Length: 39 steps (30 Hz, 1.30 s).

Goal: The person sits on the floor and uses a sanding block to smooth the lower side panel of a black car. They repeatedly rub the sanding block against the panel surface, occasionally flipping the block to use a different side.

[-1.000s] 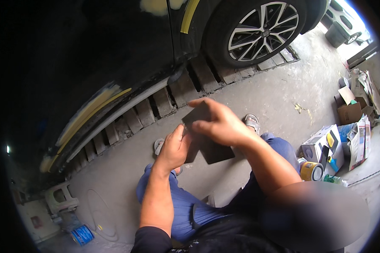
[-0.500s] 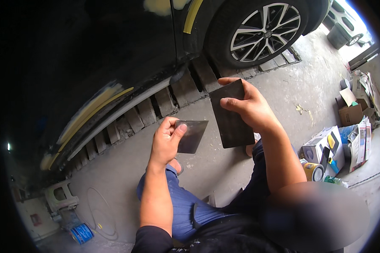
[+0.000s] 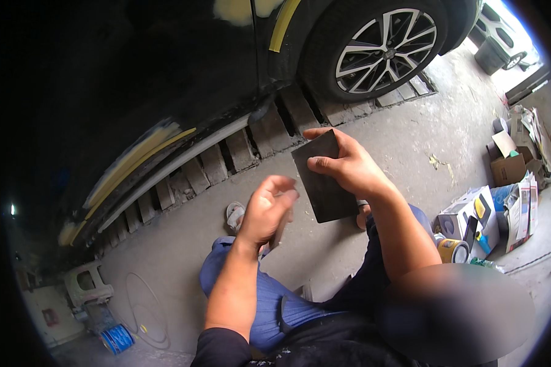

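My right hand (image 3: 356, 169) grips a dark, flat rectangular sheet (image 3: 328, 192), its thumb on the near face and fingers behind. To the left, my left hand (image 3: 265, 211) is smeared by motion, thumb and fingers bent toward each other. A smaller dark sheet (image 3: 281, 233) in it is turned nearly edge-on, so little of its face shows. The two hands are close but apart, above the floor between my legs. Beyond them stands a black car (image 3: 165, 73) with yellow tape (image 3: 142, 158) and pale filler patches on its lower door.
A wheel (image 3: 388, 54) stands at the far right, beside a slatted floor channel (image 3: 239, 150) under the sill. Boxes (image 3: 470, 211), a tin (image 3: 453, 251) and papers crowd the right. At the lower left lie a blue can (image 3: 117, 338) and a looped hose (image 3: 147, 309).
My left hand has moved right, closer to the other hand, turning its sheet from face-on to edge-on. The right hand and its sheet have shifted slightly left and down.
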Available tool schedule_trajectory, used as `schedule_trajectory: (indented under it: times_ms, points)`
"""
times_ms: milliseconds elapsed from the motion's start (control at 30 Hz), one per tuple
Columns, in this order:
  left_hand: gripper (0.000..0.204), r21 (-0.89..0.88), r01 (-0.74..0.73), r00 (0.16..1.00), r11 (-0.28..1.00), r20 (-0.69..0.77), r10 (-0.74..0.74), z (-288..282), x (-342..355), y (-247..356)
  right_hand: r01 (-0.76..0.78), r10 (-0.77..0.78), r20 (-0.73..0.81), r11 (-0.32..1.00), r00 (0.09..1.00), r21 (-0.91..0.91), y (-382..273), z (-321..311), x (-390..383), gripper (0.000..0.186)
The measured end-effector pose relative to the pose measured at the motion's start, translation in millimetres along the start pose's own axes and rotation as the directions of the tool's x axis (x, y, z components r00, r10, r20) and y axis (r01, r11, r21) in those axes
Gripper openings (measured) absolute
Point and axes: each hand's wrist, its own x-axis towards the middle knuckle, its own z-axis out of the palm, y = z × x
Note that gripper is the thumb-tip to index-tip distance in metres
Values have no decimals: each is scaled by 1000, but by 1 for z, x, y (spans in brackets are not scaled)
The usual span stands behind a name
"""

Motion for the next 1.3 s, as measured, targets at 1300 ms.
schedule_trajectory:
  times_ms: [1300]
  points:
    - [19, 465, -233, 916, 854, -190, 354, -36, 8, -8, 219, -356, -136, 788, 925, -575, -1, -6, 0, 88]
